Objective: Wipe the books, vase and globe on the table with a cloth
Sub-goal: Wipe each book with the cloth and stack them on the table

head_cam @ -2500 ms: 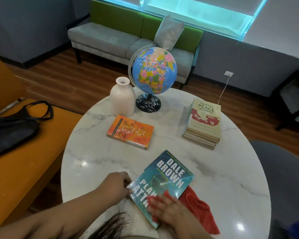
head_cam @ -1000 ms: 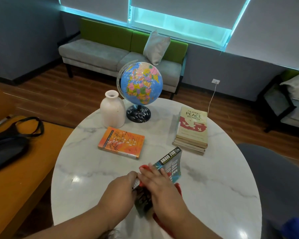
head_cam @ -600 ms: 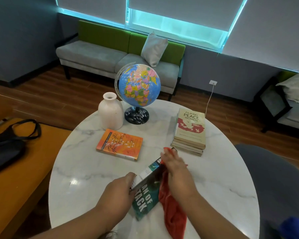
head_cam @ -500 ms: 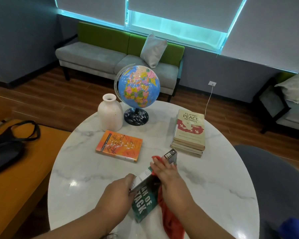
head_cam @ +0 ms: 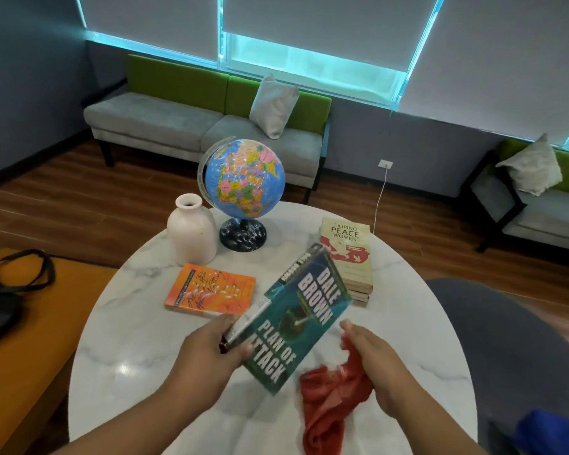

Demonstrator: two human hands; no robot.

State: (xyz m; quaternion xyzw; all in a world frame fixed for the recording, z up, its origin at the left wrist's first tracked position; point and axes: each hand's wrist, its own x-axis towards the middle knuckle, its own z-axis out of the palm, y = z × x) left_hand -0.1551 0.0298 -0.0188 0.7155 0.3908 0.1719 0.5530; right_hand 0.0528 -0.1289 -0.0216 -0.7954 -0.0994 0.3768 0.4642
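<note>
My left hand [head_cam: 207,353] grips the near left corner of a teal paperback [head_cam: 296,320], lifted off the round marble table [head_cam: 138,326] and tilted with its cover up. My right hand [head_cam: 375,359] holds a red cloth [head_cam: 332,402] just right of the book, apart from it; the cloth hangs down toward the table. An orange book [head_cam: 211,290] lies flat at the left middle. A stack of books [head_cam: 352,257] sits at the right. A white vase [head_cam: 191,234] and a blue globe [head_cam: 243,182] stand at the far side.
An orange bench [head_cam: 23,356] with a black bag [head_cam: 0,300] runs along the left of the table. A grey chair [head_cam: 513,343] stands at the right. A grey and green sofa [head_cam: 184,123] lines the far wall.
The teal book has turned from edge-up to cover-up and risen higher. My right hand has come off the book's spine and dropped to its right side with the cloth.
</note>
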